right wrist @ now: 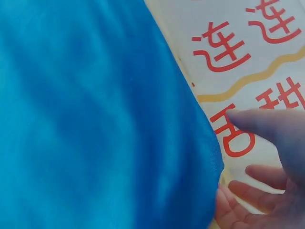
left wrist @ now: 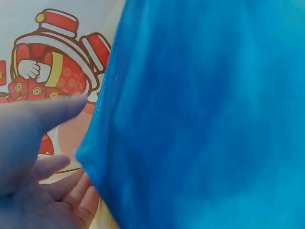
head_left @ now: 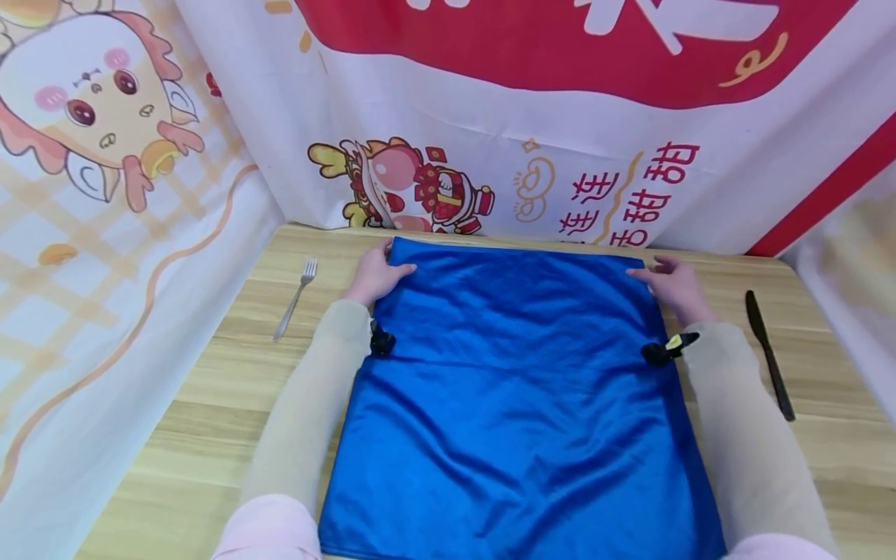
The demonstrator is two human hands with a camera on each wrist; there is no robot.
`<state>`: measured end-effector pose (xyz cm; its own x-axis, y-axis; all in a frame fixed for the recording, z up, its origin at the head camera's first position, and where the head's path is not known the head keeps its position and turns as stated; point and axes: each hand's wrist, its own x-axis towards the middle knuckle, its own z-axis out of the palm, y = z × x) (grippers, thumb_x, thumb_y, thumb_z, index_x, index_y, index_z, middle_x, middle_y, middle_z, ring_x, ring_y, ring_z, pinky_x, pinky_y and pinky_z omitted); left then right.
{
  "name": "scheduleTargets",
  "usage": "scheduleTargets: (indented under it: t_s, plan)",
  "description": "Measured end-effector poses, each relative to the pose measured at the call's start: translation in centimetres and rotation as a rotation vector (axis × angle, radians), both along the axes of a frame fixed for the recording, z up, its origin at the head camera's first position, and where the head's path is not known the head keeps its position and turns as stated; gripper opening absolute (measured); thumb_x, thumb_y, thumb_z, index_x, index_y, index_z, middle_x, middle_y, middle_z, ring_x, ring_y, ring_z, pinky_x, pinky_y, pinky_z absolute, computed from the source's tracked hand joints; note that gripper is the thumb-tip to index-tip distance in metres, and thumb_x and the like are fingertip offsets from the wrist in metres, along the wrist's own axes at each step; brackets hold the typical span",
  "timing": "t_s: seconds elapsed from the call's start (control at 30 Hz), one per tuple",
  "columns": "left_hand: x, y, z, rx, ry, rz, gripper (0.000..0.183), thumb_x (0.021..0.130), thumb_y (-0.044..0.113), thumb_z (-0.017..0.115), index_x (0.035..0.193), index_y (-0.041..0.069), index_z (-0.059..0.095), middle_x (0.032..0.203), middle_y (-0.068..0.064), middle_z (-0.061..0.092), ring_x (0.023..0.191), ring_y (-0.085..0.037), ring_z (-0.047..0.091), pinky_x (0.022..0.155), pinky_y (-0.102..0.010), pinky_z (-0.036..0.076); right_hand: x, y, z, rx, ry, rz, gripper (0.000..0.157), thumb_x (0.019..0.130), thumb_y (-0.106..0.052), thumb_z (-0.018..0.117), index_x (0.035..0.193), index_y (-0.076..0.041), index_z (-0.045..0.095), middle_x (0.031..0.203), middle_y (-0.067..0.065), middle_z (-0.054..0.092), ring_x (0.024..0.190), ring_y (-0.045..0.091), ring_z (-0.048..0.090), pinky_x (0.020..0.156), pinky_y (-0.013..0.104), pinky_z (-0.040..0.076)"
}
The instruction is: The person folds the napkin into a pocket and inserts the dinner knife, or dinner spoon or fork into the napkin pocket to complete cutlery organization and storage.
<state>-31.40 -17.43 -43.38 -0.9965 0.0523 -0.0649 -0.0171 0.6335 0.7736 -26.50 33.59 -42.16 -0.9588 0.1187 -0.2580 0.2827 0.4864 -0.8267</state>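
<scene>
A shiny blue cloth lies spread over the table, with soft creases and a fold line across its middle. My left hand is at its far left corner. In the left wrist view the thumb stands away from the fingers, and the fingertips touch the cloth's edge. At the far right corner is my right hand. Its thumb is also apart from the fingers in the right wrist view, with the fingertips against the edge of the cloth. Neither hand visibly pinches the fabric.
A fork lies on the wooden table left of the cloth. On the right lies a dark knife. White printed curtains hang close behind the table's back edge and along the left side.
</scene>
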Motion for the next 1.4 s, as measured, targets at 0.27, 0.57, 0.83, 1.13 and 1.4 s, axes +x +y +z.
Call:
scheduleTargets:
  t_s: [0.27,0.57,0.83,1.13,1.4]
  plan:
    - [-0.1,0.1,-0.3,0.029,0.105,0.064,0.044,0.104,0.013,0.059,0.145,0.0,0.052,0.12,-0.02,0.062,0.111,-0.033,0.058,0.1,-0.044,0.045,-0.2,-0.6,-0.2,0.024,-0.026,-0.071,0.077,0.099,-0.045,0.065,0.154,0.002,0.037,0.15,0.026,0.041,0.122,0.034,0.048,0.103,0.043,0.044]
    - [1.5,-1.4,0.3,0.044,0.216,0.033,0.017,0.095,0.008,0.065,0.103,0.007,0.08,0.104,-0.008,0.073,0.074,-0.025,0.058,0.066,-0.033,0.045,0.2,-0.1,1.0,-0.117,0.048,-0.063,0.078,0.101,-0.026,0.065,0.162,-0.004,0.02,0.132,0.009,0.059,0.112,0.019,0.057,0.101,0.035,0.048]
    - [2.9,-2.6,1.0,0.191,0.187,-0.053,0.01,0.094,0.009,0.072,0.102,0.006,0.078,0.102,-0.007,0.074,0.088,-0.02,0.066,0.079,-0.03,0.052,1.4,-0.2,3.1,0.025,0.052,0.056,0.067,0.101,-0.048,0.059,0.145,0.002,0.05,0.126,0.013,0.054,0.109,0.028,0.049,0.092,0.038,0.045]
    - [3.3,-2.2,3.8,0.31,0.289,-0.01,0.018,0.096,0.014,0.072,0.106,-0.001,0.071,0.101,-0.012,0.075,0.087,-0.013,0.069,0.079,-0.023,0.053,2.7,0.9,7.0,-0.132,0.141,-0.075,0.042,0.102,-0.035,0.062,0.126,-0.001,0.06,0.108,0.005,0.064,0.081,0.01,0.073,0.078,0.026,0.058]
    - [2.8,-1.2,7.0,0.461,0.461,-0.029,0.016,0.099,0.01,0.069,0.106,-0.003,0.066,0.106,-0.011,0.069,0.099,-0.016,0.067,0.093,-0.03,0.053,3.5,1.5,10.5,-0.643,0.437,-0.308,0.008,0.089,-0.001,0.076,0.097,0.001,0.076,0.092,0.006,0.07,0.076,0.017,0.073,0.073,0.025,0.057]
